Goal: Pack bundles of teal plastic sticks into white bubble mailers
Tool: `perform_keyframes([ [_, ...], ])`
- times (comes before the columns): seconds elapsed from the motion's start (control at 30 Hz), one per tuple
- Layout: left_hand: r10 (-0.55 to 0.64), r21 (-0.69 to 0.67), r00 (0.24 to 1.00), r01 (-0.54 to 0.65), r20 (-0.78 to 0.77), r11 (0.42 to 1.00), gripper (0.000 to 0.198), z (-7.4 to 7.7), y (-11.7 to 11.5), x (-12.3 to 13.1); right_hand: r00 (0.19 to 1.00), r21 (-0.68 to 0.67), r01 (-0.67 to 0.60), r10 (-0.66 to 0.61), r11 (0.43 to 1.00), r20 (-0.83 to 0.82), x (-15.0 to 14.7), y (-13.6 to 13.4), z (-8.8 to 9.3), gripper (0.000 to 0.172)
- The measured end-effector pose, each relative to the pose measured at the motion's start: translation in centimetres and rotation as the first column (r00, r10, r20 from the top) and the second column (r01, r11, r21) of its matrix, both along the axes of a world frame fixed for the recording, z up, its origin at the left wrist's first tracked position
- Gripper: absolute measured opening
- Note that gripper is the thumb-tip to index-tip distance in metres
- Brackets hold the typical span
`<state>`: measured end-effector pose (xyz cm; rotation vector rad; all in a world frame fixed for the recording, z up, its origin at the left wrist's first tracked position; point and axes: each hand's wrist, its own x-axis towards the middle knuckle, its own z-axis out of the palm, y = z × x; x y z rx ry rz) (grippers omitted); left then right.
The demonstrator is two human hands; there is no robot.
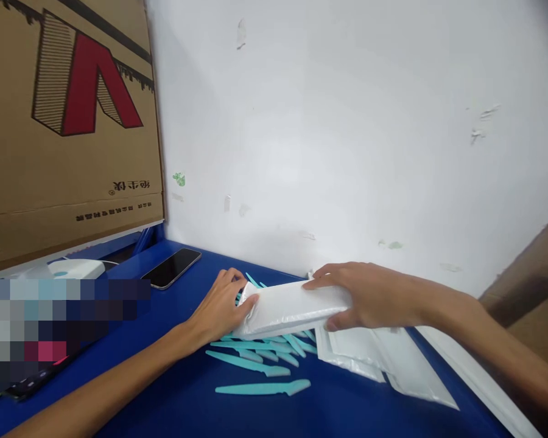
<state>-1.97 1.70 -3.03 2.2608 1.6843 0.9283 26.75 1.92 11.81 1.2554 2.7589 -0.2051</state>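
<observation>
A white padded envelope [292,309], bulky and glossy, lies level between both hands over the table. My left hand [226,304] grips its left end, thumb on top and fingers curled behind. Around the right end closes my right hand [354,295], fingers on the far edge and thumb on the near one. Beneath and in front of the envelope are several teal eyebrow razors [249,363], some partly hidden by it. One razor [262,388] lies apart, closest to me. More flat white padded envelopes [369,350] overlap under my right hand.
A black-screened phone [176,267] lies on the blue table [164,401]. Left of it are a white rounded device [80,268] and a keyboard corner [25,384] beside a blurred patch. A large cardboard box [109,152] stands at left. A white wall [278,134] bounds the back.
</observation>
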Motion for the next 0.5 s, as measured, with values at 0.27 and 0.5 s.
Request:
perform_keyframes([
  [0.27,-0.116,-0.26,0.986,0.082,-0.119,0.962,0.061,-1.1,0.0,-0.4,0.998,-0.055,0.053,-0.051,0.997,0.026,-0.2,-0.1,2.4,0.07],
  [0.5,-0.168,-0.228,0.972,0.128,-0.166,0.965,0.058,-1.4,0.3,-0.3,0.994,0.016,0.103,-0.103,0.995,0.03,2.1,-0.2,3.0,0.058],
])
